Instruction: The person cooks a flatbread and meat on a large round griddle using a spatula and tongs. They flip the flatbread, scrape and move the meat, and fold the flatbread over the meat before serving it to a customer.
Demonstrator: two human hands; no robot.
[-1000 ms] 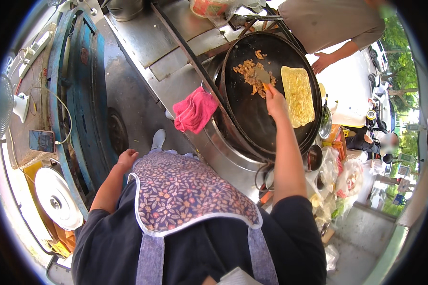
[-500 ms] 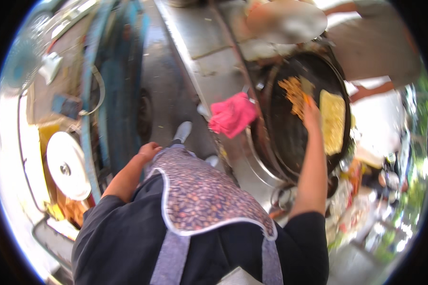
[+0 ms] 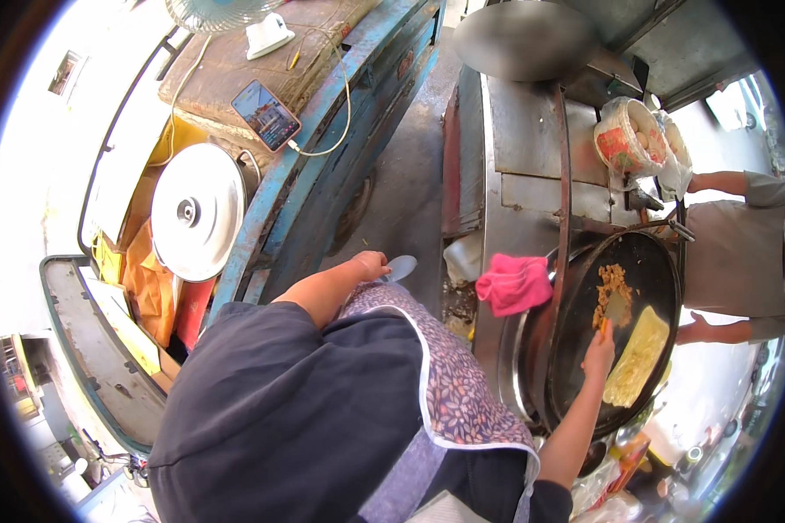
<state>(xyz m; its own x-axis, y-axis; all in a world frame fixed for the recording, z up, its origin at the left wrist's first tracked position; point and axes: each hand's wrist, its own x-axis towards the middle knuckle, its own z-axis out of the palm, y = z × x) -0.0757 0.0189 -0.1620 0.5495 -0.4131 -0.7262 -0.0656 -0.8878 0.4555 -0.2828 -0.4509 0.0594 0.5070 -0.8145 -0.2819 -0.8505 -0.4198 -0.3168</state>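
My right hand (image 3: 598,354) grips the orange handle of a flat spatula (image 3: 617,309). Its blade touches a pile of brown chopped food (image 3: 612,284) in a large round black griddle pan (image 3: 577,364). Beside that pile, to the right, lies a flat yellow rectangular pancake (image 3: 637,359). My left hand (image 3: 372,264) hangs near the flowered apron (image 3: 471,405), fingers curled in, with nothing visible in them.
A pink cloth (image 3: 515,284) lies left of the pan on the metal counter (image 3: 523,207). Farther back is a bag-lined tub (image 3: 628,139) of eggs. Another person (image 3: 731,253) stands beyond the pan. A blue cart (image 3: 301,187) at left carries a phone (image 3: 267,115) and a lidded pot (image 3: 196,212).
My view has swung left, bringing the phone and pot lid more fully into sight. My right hand keeps hold of the spatula at the brown food, which now lies more spread out.
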